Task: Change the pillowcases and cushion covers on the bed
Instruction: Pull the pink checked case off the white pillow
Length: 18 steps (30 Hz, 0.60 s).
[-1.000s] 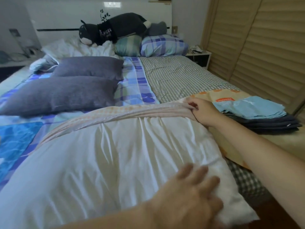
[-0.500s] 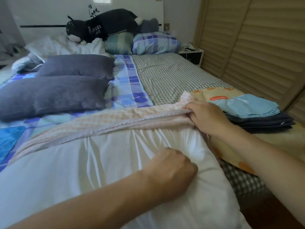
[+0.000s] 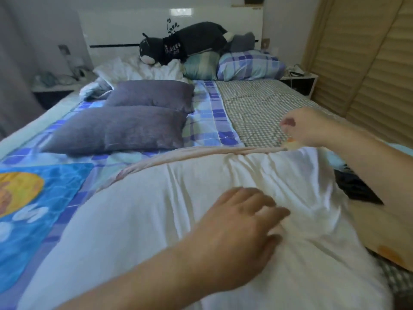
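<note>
Head view: the white pillow [image 3: 201, 220] lies across the near end of the bed [image 3: 257, 113], almost bare. Its peach checked pillowcase [image 3: 201, 153] is now bunched into a thin band along the pillow's far edge; half a second ago it was wider and gripped at the right corner. The right hand [image 3: 306, 127] has been lifted just above that corner, fingers curled; whether a scrap of fabric is pinched cannot be told. The left hand [image 3: 243, 227], clenched on the pillow a moment ago, is now spread flat and pressed on it, grip apart. Stripping is judged nearly done; the case must still be drawn clear. The pillow is seen creased and soft. Beyond, two grey cushions [image 3: 125, 130] lie on the blue checked sheet, with a plush cat [image 3: 185, 45] on the headboard pillows.
</note>
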Tool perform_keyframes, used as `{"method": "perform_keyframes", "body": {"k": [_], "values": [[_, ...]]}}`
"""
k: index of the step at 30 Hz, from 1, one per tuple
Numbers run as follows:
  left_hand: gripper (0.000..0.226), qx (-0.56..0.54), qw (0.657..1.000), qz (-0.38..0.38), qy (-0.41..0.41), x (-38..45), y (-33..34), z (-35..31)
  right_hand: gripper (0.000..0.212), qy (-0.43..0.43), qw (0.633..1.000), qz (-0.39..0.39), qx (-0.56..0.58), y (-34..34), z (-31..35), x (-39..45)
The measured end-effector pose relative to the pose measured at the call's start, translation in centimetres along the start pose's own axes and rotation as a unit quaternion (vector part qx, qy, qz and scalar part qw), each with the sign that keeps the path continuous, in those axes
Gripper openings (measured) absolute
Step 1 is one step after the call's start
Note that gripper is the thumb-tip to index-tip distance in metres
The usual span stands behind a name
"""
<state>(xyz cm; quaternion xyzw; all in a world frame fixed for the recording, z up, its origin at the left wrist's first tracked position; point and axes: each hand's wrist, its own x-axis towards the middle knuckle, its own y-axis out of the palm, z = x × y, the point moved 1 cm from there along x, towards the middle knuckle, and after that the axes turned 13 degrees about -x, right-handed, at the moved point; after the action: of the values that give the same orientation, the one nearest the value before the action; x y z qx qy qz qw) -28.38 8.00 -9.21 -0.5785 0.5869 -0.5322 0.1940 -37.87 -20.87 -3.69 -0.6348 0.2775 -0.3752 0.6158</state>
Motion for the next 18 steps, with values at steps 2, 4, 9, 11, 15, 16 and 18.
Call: {"method": "perform_keyframes", "body": {"k": [2, 4, 9, 11, 15, 16, 18], "values": [[0.038, 0.055, 0.992, -0.067, -0.093, -1.9, -4.0, 4.1, 0.020, -0.088, 0.995, -0.006, 0.046, -0.1, 4.3, -3.0], [0.035, 0.091, 0.952, -0.079, -0.281, -5.0, -7.7, 9.7, 0.021, -0.178, 0.981, 0.026, 0.075, 0.7, 9.5, -6.0], [0.048, 0.005, 0.853, -0.049, -0.519, -15.1, -9.5, 16.6, 0.041, -0.330, 0.941, 0.072, -0.016, 2.9, 22.7, -9.2], [0.060, -0.030, 0.833, -0.030, -0.551, -17.9, -7.7, 17.0, 0.058, -0.332, 0.937, 0.100, -0.053, 3.4, 26.9, -9.8], [0.057, -0.049, 0.824, -0.083, -0.558, -19.1, -6.6, 15.2, 0.056, -0.332, 0.927, 0.065, -0.159, 4.6, 32.0, -13.3], [0.049, -0.055, 0.822, -0.102, -0.557, -19.4, -7.2, 15.8, 0.046, -0.334, 0.920, 0.056, -0.197, 5.4, 32.3, -14.6], [0.023, -0.059, 0.823, -0.129, -0.550, -20.3, -8.2, 17.4, 0.021, -0.351, 0.911, 0.010, -0.216, 8.0, 31.8, -16.7]]}}
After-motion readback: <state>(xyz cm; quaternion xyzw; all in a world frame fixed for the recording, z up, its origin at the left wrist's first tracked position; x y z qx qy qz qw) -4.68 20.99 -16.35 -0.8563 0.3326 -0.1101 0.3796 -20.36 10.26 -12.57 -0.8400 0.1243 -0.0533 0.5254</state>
